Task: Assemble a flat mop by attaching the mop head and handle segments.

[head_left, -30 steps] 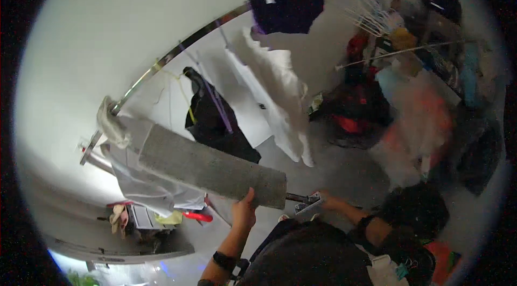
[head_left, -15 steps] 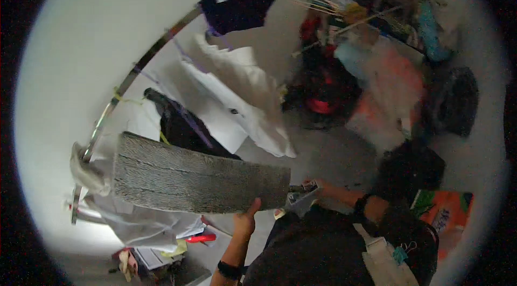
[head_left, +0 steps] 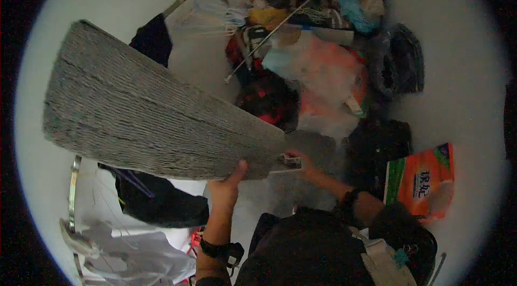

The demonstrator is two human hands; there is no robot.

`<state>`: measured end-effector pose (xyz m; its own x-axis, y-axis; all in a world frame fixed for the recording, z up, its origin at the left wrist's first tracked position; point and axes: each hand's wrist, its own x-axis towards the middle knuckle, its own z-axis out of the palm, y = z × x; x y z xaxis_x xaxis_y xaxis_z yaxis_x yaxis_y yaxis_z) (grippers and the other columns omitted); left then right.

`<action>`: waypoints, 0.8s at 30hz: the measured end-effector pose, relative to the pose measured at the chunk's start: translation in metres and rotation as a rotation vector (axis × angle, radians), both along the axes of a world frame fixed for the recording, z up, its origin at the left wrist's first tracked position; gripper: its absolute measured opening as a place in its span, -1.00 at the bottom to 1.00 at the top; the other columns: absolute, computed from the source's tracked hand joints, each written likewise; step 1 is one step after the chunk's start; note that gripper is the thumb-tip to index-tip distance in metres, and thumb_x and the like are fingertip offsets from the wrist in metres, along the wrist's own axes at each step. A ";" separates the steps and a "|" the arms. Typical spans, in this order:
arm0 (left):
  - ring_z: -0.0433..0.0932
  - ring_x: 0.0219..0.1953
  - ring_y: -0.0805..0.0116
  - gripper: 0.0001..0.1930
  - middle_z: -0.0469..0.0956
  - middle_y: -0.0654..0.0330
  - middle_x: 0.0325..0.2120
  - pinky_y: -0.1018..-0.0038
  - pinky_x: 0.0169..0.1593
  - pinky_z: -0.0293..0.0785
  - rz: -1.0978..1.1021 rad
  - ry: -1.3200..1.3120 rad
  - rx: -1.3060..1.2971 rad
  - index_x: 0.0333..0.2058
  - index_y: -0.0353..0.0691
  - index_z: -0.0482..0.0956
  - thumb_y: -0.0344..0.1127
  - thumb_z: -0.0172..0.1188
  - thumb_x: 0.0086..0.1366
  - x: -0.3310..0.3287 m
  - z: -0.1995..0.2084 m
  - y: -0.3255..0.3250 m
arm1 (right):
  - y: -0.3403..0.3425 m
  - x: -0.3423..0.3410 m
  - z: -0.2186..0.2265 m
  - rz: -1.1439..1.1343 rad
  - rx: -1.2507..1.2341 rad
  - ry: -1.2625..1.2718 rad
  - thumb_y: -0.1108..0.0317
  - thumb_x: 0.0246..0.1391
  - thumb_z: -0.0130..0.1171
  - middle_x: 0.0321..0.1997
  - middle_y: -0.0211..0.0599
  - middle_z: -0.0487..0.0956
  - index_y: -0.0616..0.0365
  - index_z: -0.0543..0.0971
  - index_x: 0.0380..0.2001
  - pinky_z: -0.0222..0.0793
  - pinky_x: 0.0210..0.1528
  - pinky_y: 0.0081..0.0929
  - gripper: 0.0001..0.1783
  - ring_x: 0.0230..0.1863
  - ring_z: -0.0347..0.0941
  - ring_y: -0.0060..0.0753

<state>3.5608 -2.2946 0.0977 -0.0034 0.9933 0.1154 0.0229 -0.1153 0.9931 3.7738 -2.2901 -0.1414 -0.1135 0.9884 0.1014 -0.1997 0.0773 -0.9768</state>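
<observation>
A long flat mop (head_left: 156,108) with a grey, ribbed pad slants across the view, its wide end raised toward the upper left. My left hand (head_left: 225,189) grips its lower edge near the narrower-looking right end, thumb lying on the pad. Just past that end, my right hand (head_left: 304,166) closes around a small pale bracket (head_left: 291,162) joined to the mop. Its fingers are partly hidden behind the bracket.
A metal rail (head_left: 74,189) with hanging clothes runs along the left wall, a dark garment (head_left: 161,200) below the mop. A thin pole (head_left: 280,27) leans across clutter at the back. Plastic bags (head_left: 328,70), a black bag (head_left: 379,146) and an orange package (head_left: 428,183) are to the right.
The mop's left end has swung upward and now looks larger and nearer. Both hands still hold it, the right one higher. The surroundings have shifted in view, the back clutter leftward.
</observation>
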 end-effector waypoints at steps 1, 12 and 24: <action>0.40 -0.29 0.36 -0.63 0.42 0.17 -0.31 0.45 -0.18 0.34 0.015 -0.029 0.036 -0.25 -0.34 0.40 -0.45 0.28 -0.09 0.008 0.011 0.006 | 0.012 0.001 0.000 0.056 0.034 -0.006 0.36 -0.38 0.30 -0.12 -0.41 0.37 0.14 0.30 -0.05 0.15 0.01 -0.53 -0.31 -0.08 0.26 -0.60; 0.34 -0.18 0.36 -0.50 0.34 0.16 -0.18 0.47 -0.11 0.28 -0.202 -0.184 0.301 -0.11 -0.34 0.24 -0.38 0.24 -0.03 0.064 0.040 0.110 | 0.070 0.005 0.071 -0.201 0.141 -0.158 0.45 -0.30 0.25 -0.26 -0.46 0.36 0.16 0.35 -0.15 0.16 -0.12 -0.66 -0.48 -0.20 0.28 -0.65; 0.41 -0.29 0.34 -0.73 0.48 0.20 -0.36 0.46 -0.19 0.34 -0.924 0.086 0.263 -0.27 -0.28 0.45 -0.33 0.17 0.03 0.251 0.034 0.139 | 0.019 0.110 0.060 -0.394 0.026 -0.047 0.43 -0.22 0.16 -0.30 -0.38 0.45 0.20 0.40 -0.24 0.28 -0.18 -0.52 -0.63 -0.25 0.34 -0.50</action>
